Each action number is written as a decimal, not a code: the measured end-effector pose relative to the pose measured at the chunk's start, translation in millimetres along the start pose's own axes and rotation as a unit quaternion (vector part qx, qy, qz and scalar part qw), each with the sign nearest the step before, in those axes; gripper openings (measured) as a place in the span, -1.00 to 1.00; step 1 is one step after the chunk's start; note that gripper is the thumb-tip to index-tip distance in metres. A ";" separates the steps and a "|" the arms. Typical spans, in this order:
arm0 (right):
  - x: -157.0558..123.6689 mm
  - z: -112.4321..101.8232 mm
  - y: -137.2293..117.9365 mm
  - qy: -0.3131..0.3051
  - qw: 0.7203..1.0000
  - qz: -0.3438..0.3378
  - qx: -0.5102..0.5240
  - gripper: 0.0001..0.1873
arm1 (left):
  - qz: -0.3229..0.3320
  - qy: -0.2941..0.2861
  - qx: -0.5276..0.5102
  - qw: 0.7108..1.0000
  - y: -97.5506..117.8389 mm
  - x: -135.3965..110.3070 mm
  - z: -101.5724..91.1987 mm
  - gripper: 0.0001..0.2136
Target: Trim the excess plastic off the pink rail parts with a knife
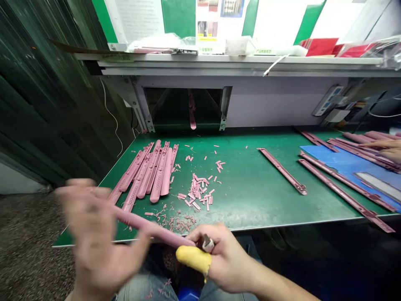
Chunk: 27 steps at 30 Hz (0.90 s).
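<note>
A long pink plastic strip [140, 221] runs slantwise in front of me, above my lap. My right hand [225, 259] grips its near right end, with a yellow finger cover [194, 258] on the thumb. A small blade-like tool with a metal tip [208, 243] also sits in that hand; most of it is hidden. My left hand [97, 246] is blurred by motion, its palm turned up and thumb spread, with the strip's far left part lying across the fingers. Behind them, several pink strips [153, 175] lie piled on the green table [238, 192].
Small pink offcuts [200, 190] and shavings [178, 221] are scattered mid-table. More strips [341, 190] lie at right, some on a blue sheet [319, 152], where another person's hand [387, 148] reaches in. An opening in the back panel holds another strip [192, 119]. A shelf [219, 62] spans above.
</note>
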State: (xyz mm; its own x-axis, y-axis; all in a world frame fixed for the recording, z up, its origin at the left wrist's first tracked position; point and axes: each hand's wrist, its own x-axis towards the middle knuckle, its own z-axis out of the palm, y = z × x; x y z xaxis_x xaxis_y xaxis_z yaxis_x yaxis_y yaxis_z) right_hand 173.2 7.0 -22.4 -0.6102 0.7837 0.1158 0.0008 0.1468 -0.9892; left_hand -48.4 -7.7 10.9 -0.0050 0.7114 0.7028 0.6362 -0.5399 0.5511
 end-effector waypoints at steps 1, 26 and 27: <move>1.0 -9.5 -5.5 -0.035 0.999 0.023 0.026 -0.63 | 0.073 -0.090 0.038 0.992 -1.5 -6.7 -0.7 -0.18; 21.9 -24.6 -4.5 0.041 0.766 -0.339 -0.544 -0.66 | 0.271 -0.304 0.209 0.889 16.2 26.1 -31.7 -0.60; 21.2 -24.9 -5.9 0.046 0.766 -0.342 -0.543 -0.65 | 0.258 -0.301 0.210 0.893 17.1 22.9 -32.2 -0.59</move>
State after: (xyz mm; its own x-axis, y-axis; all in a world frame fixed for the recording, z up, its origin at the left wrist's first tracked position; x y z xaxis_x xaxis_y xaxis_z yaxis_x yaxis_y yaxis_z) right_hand 180.0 37.8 -11.9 -0.7035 0.3310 0.6290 0.3945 0.9179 -0.0418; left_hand -62.4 -15.1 50.9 0.7087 0.5979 0.3745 0.6681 -0.7394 -0.0837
